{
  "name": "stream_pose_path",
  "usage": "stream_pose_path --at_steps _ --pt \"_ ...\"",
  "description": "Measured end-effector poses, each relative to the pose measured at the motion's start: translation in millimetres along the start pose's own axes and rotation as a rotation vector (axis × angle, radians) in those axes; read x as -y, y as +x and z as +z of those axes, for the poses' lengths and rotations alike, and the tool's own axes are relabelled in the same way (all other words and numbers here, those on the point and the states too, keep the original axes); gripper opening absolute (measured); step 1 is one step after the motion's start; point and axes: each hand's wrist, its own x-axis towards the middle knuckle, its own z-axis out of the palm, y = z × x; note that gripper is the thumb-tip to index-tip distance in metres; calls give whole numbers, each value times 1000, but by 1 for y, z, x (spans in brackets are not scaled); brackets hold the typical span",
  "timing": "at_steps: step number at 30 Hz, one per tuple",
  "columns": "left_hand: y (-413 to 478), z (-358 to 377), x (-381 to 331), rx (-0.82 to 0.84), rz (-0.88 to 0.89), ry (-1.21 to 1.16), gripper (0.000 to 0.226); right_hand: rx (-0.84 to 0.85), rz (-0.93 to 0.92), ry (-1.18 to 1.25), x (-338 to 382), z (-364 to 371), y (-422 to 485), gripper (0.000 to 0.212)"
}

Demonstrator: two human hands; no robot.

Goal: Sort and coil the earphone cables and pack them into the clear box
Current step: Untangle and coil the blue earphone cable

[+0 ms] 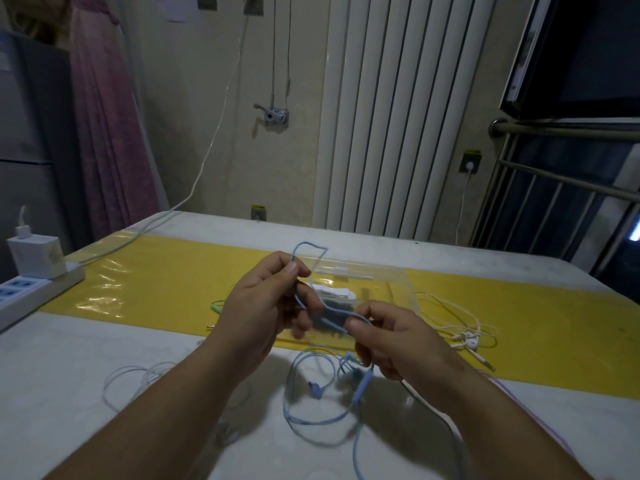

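Both hands hold a blue earphone cable (320,403) above the table. My left hand (259,306) pinches it between thumb and forefinger, and a small loop sticks up above the fingers. My right hand (391,337) pinches the same cable further along; the rest hangs in loose loops onto the table with the blue earbuds and remote. Behind the hands lies the clear box (374,282) on the yellow strip, with something dark and a white piece inside. A white earphone cable (464,327) lies tangled right of the box. Another white cable (131,379) lies at the left, and a green cable (216,306) peeks out behind my left hand.
A white power strip (31,289) with a charger plugged in sits at the table's left edge. A white cord runs from it up the wall. A radiator (398,116) stands behind the table, and a metal rail is at the right.
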Motion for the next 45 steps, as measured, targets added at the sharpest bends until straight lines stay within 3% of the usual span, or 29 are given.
stream_pose_path --at_steps 5,16,20,32,36,39,45 --pt "9 -13 -6 -142 32 -4 17 -37 -28 -86 0 -12 -1 16" --pt "-2 1 -4 79 -64 -123 11 -148 -12 32 -3 2 5 30" --pt "-1 1 -4 91 -69 -172 9 -179 -30 -73 -5 3 7 25" --pt "2 -3 -6 63 -55 -262 10 -67 50 -66 -4 13 5 25" --pt "2 -4 -6 12 -48 -231 15 65 79 30 -5 11 2 18" --pt "4 -7 -6 -107 17 -169 16 57 22 72 -2 3 0 9" --pt "10 -14 -7 -337 44 -194 25 -1 -27 173 8 -13 -5 24"
